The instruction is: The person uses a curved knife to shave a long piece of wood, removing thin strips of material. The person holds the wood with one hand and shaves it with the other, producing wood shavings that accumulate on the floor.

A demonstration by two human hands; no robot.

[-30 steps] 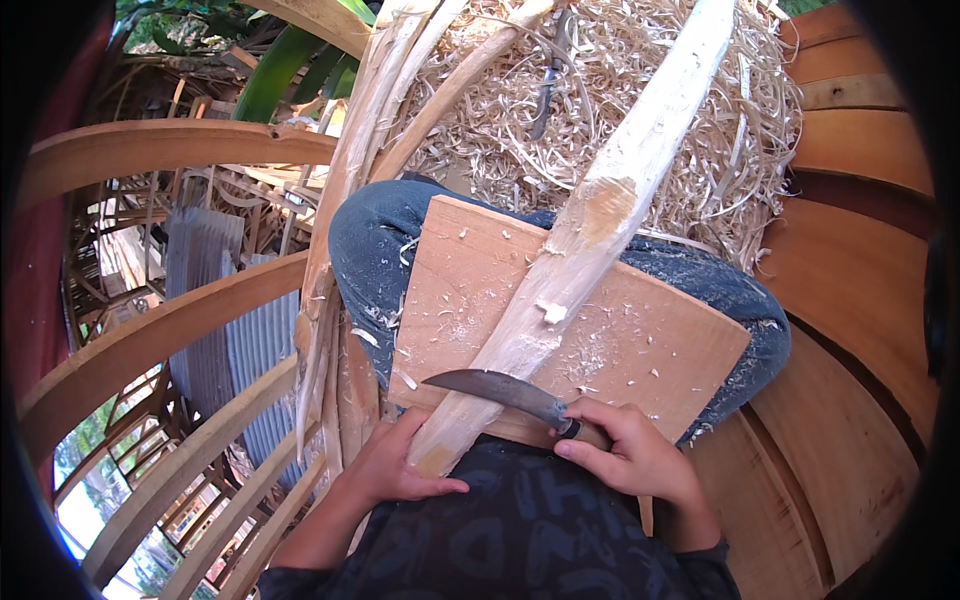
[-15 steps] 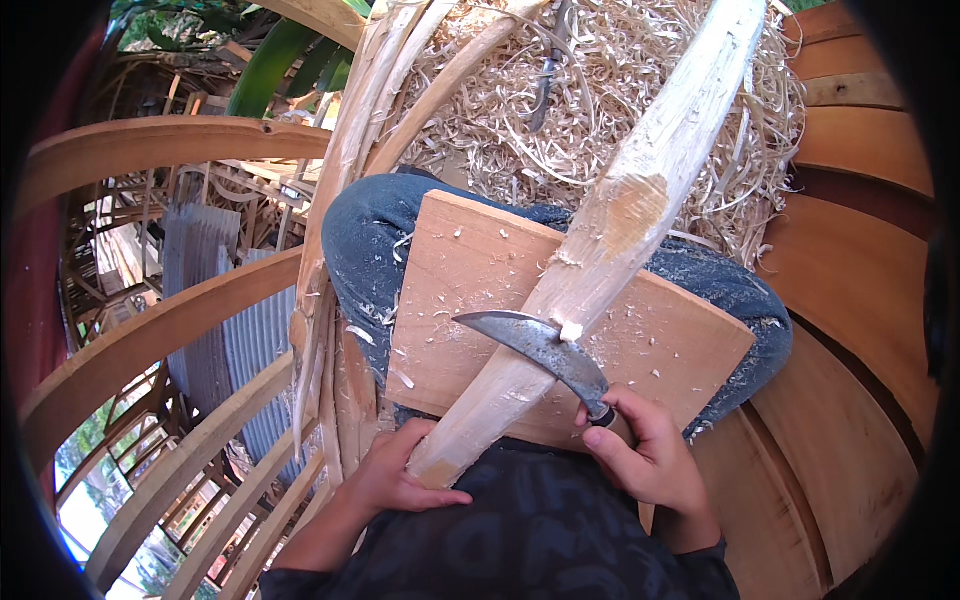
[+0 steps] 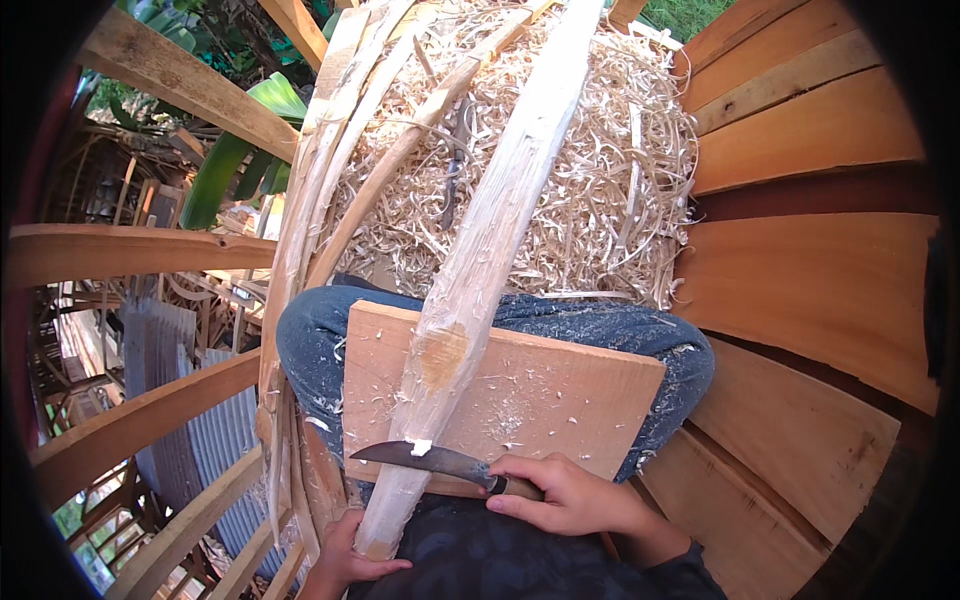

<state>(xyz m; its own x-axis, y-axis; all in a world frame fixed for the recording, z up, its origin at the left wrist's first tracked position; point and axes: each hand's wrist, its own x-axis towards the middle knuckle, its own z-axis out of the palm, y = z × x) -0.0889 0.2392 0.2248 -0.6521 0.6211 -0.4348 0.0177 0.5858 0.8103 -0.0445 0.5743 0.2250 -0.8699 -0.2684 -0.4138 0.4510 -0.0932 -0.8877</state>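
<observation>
A long pale wooden pole (image 3: 475,255), stripped of bark, runs away from me across a flat board (image 3: 545,400) on my lap. My left hand (image 3: 347,555) is closed around the pole's near end. In my right hand (image 3: 565,495) is the handle of a curved knife (image 3: 445,460). Its dark blade lies across the pole near that end, tip to the left, with a small white chip of wood on it. A tan patch marks the pole farther up. Small shavings are scattered over the board.
Beyond my crossed legs (image 3: 312,345) lies a thick heap of curled shavings (image 3: 590,220), with another dark knife (image 3: 453,185) on it. Long split strips (image 3: 315,170) lean at the left beside wooden rails (image 3: 150,400). Wide slats (image 3: 800,290) flank me on the right.
The view has shifted, and the pole now stands more upright in it. My right hand has swung the knife flatter across the pole, nearer its end. Both hands keep their holds.
</observation>
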